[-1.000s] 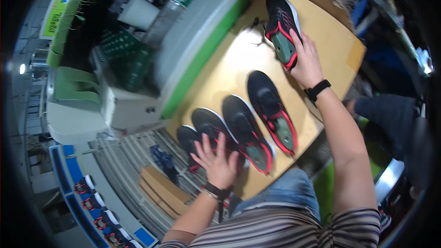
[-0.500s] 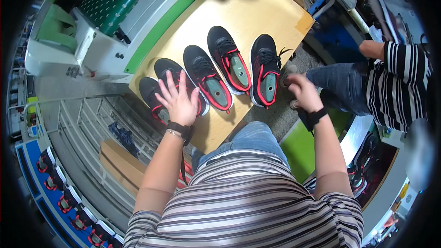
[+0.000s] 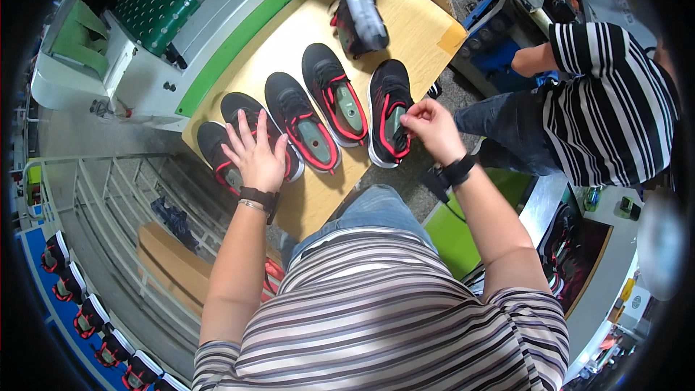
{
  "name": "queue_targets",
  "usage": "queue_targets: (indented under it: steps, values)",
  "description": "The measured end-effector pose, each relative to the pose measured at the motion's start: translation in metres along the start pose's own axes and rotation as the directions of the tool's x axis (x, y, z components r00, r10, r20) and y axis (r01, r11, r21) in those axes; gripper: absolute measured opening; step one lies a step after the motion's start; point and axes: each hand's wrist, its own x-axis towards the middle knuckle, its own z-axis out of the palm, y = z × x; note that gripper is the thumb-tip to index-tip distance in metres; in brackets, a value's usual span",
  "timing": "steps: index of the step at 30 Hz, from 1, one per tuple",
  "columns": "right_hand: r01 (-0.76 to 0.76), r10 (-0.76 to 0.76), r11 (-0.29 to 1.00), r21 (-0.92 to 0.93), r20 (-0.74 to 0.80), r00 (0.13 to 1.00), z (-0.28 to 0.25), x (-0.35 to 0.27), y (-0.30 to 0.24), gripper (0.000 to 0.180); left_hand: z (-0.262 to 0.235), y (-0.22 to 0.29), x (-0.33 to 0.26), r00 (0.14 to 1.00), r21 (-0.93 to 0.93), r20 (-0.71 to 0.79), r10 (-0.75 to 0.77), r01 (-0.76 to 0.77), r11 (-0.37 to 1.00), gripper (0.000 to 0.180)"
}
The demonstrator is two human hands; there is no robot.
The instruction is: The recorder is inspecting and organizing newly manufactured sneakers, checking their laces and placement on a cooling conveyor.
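A row of several black shoes with red linings and white soles lies on the wooden tabletop (image 3: pixel 405 36). My left hand (image 3: pixel 257 161), fingers spread, rests on the second shoe from the left (image 3: pixel 235 105); the leftmost shoe (image 3: pixel 211 141) is beside it. My right hand (image 3: pixel 434 129) has thumb and fingers pinched together at the opening of the rightmost shoe (image 3: pixel 389 90); what is between the fingertips is hidden. Between my hands are two more shoes, a middle one (image 3: pixel 286 98) and its right neighbour (image 3: pixel 318 65). Farther back, another shoe (image 3: pixel 362 11) lies on its side, slightly blurred, its pale sole showing.
A white and green machine frame (image 3: pixel 246 22) borders the table on the left. Below it runs a metal rail rack (image 3: pixel 108 210) with a cardboard box (image 3: pixel 170 264). Shoes line a blue conveyor (image 3: pixel 69 347) at lower left. A person in a striped shirt (image 3: pixel 601 101) stands at right.
My right hand has moved left onto the rightmost shoe and closed its fingertips. A sideways shoe has appeared at the table's back. My left hand stays spread.
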Motion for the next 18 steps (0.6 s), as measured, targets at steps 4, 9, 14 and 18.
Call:
queue_targets:
  steps: [4, 9, 14, 18]
  values:
    - [0.475, -0.528, 0.633, -0.611, 0.108, 0.842, 0.022, -0.019, 0.018, 0.014, 0.0, 0.0, 0.0, 1.0, -0.006, -0.002, 0.0, 0.0, 1.0, 0.068]
    - [0.428, -0.532, 0.468, -0.773, 0.14, 0.835, 0.015, 0.003, 0.008, 0.015, -0.002, 0.001, 0.001, 1.0, -0.008, 0.009, -0.01, 0.01, 1.0, 0.065]
    - [0.471, -0.613, 0.423, -0.774, 0.138, 0.778, 0.015, 0.022, -0.012, 0.017, -0.022, 0.014, 0.005, 0.985, -0.015, 0.146, -0.09, 0.094, 0.995, 0.075]
    - [0.463, -0.565, 0.371, -0.805, 0.201, 0.801, 0.022, -0.004, 0.0, 0.026, -0.041, 0.059, 0.007, 0.99, -0.161, -0.021, 0.143, -0.144, 0.976, 0.079]
